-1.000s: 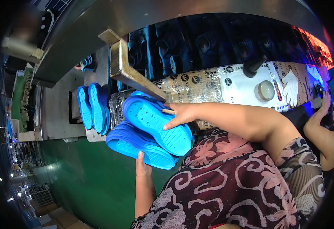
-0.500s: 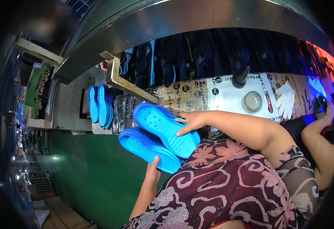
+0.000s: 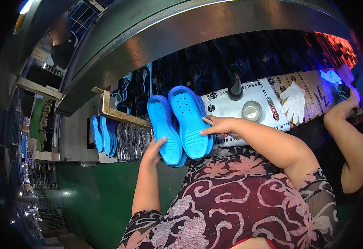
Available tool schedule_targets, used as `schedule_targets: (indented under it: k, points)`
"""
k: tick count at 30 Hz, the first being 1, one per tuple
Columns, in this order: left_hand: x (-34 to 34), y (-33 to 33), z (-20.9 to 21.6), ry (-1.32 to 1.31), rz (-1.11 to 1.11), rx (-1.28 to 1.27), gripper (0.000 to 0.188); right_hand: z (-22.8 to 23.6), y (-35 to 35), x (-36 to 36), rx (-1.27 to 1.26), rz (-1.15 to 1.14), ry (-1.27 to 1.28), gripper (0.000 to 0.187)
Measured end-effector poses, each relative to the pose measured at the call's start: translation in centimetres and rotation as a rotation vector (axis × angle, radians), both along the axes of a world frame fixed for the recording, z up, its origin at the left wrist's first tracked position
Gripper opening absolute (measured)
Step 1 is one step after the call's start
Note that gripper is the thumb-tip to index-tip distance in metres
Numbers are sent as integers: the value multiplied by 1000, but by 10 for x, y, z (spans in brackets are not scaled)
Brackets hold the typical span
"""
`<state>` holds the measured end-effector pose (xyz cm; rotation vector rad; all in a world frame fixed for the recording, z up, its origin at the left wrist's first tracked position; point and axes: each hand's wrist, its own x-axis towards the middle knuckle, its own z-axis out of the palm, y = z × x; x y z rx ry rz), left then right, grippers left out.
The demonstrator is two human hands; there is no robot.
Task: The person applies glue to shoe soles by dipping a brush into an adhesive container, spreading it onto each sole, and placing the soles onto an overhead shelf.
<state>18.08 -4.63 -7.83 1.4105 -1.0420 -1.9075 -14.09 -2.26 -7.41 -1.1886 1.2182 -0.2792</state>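
Observation:
Side by side before me stand two bright blue foam shoe soles, the left sole point(image 3: 161, 120) and the right sole point(image 3: 185, 110), dotted with small holes at the toe and ridged at the heel. Edges of further blue soles show beneath them. My left hand point(image 3: 151, 152) closes on the heel of the left ones, thumb on top. My right hand point(image 3: 219, 125) grips the right ones by the outer side, thumb on the heel. A thin wooden stick point(image 3: 207, 120) juts from between its fingers; its other end is hidden.
More blue soles point(image 3: 107, 135) lean at the left end of the covered bench. On it are a black cone-shaped bottle point(image 3: 234, 88), a round dish point(image 3: 252, 111), a red cutter point(image 3: 275, 112) and a white glove point(image 3: 293, 102). A wooden bar point(image 3: 125, 114) juts over. Another person's arm point(image 3: 347, 137) is at right.
The soles have been turned more upright and brought level with each other, up toward the bench. My left hand has risen with them, and my view has shifted.

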Motion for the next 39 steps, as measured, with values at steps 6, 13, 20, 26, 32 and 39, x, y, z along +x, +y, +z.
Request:
schedule_targets:
  k: [6,13,20,26,32,39]
  points:
    - [15,-14,-7,-147,193,-51,60,7,-21,28,-8,37,81,121]
    - [-5,15,21,-929,441,-1079,45,14,-26,31,-116,75,135,123]
    - [-56,17,51,-1163,-217,-1039,32,40,12,-21,-464,-56,187,46]
    - [-76,2,48,-1367,-418,-1112,19,60,67,-72,-543,-994,-292,42]
    - [-75,4,53,-1382,-464,-1011,18,36,115,-106,-406,-1278,-536,56]
    - [-82,6,49,-1256,-281,-1056,34,20,135,-115,-342,-1354,-564,43]
